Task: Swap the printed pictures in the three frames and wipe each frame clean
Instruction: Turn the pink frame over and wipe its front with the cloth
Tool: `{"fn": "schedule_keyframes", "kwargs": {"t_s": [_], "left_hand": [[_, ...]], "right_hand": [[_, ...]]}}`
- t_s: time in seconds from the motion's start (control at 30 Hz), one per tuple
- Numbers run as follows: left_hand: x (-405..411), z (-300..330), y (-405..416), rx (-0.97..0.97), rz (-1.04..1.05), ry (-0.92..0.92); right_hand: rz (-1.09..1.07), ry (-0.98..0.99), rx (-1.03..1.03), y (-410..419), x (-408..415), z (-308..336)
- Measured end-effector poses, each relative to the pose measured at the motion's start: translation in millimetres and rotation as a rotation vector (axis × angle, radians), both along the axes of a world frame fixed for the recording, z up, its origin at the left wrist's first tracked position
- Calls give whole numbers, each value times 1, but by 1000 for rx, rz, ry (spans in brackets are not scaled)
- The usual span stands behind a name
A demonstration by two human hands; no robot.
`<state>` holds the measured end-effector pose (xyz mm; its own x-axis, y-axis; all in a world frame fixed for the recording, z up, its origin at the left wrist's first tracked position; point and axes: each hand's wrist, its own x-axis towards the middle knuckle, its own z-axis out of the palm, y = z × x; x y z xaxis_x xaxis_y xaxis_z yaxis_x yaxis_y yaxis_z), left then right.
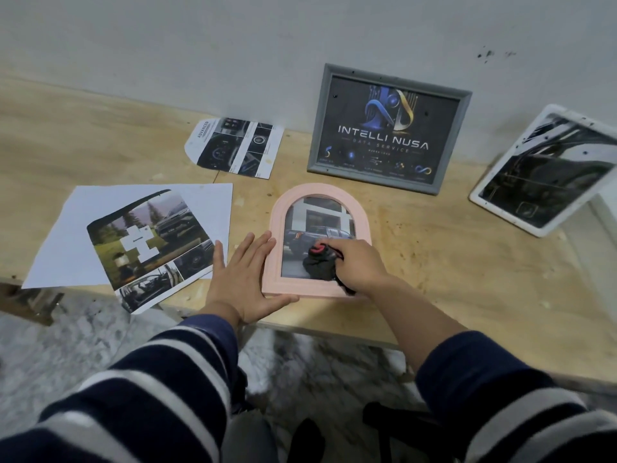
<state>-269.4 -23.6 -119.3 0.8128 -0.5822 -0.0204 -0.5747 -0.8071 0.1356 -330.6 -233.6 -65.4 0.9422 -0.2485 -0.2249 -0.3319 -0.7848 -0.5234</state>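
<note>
Gripping a bunched black cloth [320, 265], the right hand [359, 262] presses it onto the glass of the pink arched frame [354, 208], which lies flat near the wooden table's [450, 262] front edge. Left hand [242, 279], fingers straight and slightly spread, rests against the frame's left rim. Grey frame [389, 128] leans on the wall behind; white frame [547, 168] stands right.

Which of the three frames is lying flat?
The pink arched frame, flat on the table under both hands; the grey frame and the white frame stand propped up.
</note>
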Motion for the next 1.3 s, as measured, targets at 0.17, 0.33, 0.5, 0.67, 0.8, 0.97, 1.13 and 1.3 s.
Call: {"fn": "schedule_keyframes", "kwargs": {"t_s": [0.17, 0.33, 0.5, 0.67, 0.8, 0.97, 1.13, 1.3], "left_hand": [[-1, 0, -1, 20, -4, -11], [0, -2, -1, 3, -6, -20], [1, -3, -1, -32, 1, -9], [0, -3, -1, -31, 9, -10], [0, -3, -1, -20, 11, -9], [0, -3, -1, -8, 9, -20], [-1, -3, -1, -12, 6, -12], [-3, 0, -1, -11, 9, 8]], "right_hand": [[-81, 30, 166, -20, 6, 26], [-126, -106, -208, -40, 60, 41], [77, -44, -553, -33, 70, 13], [89, 18, -643, -27, 58, 5], [12, 54, -516, -25, 43, 7], [-87, 28, -380, -20, 17, -1], [-161, -19, -228, -17, -7, -10], [-183, -28, -161, -10, -27, -7]]}}
